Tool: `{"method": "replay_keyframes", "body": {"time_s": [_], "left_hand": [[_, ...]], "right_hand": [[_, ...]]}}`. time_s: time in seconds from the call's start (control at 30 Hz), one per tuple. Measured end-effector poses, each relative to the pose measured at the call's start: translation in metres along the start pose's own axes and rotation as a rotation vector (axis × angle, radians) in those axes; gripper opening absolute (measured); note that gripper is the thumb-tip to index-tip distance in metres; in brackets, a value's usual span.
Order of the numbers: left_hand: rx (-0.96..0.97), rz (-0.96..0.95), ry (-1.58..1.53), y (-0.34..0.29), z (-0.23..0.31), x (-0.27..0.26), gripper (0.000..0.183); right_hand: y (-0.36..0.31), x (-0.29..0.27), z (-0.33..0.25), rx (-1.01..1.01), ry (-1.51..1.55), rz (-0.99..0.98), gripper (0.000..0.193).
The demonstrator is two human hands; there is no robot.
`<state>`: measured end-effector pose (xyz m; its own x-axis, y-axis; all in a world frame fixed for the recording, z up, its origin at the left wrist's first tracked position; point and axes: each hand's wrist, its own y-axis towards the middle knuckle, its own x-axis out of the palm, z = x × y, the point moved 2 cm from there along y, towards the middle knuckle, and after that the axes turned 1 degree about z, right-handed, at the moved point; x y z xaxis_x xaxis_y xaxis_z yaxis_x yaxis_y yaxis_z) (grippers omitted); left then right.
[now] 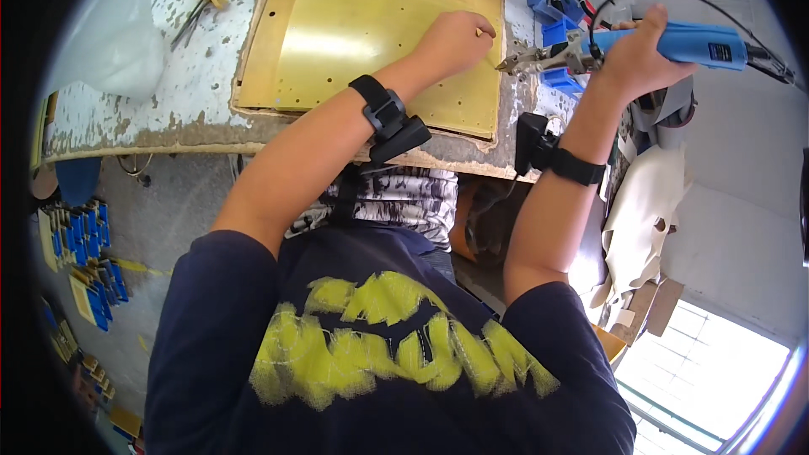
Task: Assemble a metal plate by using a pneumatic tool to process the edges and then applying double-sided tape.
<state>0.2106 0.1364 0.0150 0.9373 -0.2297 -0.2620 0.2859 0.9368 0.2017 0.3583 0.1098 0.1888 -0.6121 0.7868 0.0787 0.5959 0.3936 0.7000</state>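
Blue power tool [708,44], upper right, the right hand [642,57] wrapped round it, seemingly aiming its tip [506,66] at the yellow plate [354,25]; left hand [457,40] curled, contents unclear to me.

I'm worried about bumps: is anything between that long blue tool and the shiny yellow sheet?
Nothing visible stands between the long blue tool in the right hand and the shiny yellow sheet. The left hand is just left of its pointed metal tip.
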Motion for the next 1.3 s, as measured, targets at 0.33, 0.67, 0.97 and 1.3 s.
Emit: {"method": "replay_keyframes", "body": {"time_s": [0.33,0.67,0.97,1.3], "left_hand": [[-0.023,-0.030,0.020,0.000,0.003,-0.003,0.026],[0.015,-0.087,0.159,-0.007,0.003,0.003,0.027],[0.070,-0.274,0.569,-0.010,0.023,0.012,0.022],[0.140,-0.148,0.399,-0.011,0.023,0.014,0.014]], "right_hand": [[0.020,-0.003,0.025,0.215,0.756,-0.710,0.046],[0.016,0.000,0.018,0.186,0.664,-0.588,0.045],[0.012,0.002,0.008,0.100,0.439,-0.372,0.035],[0.056,0.019,-0.004,0.068,0.480,-0.183,0.028]]}}
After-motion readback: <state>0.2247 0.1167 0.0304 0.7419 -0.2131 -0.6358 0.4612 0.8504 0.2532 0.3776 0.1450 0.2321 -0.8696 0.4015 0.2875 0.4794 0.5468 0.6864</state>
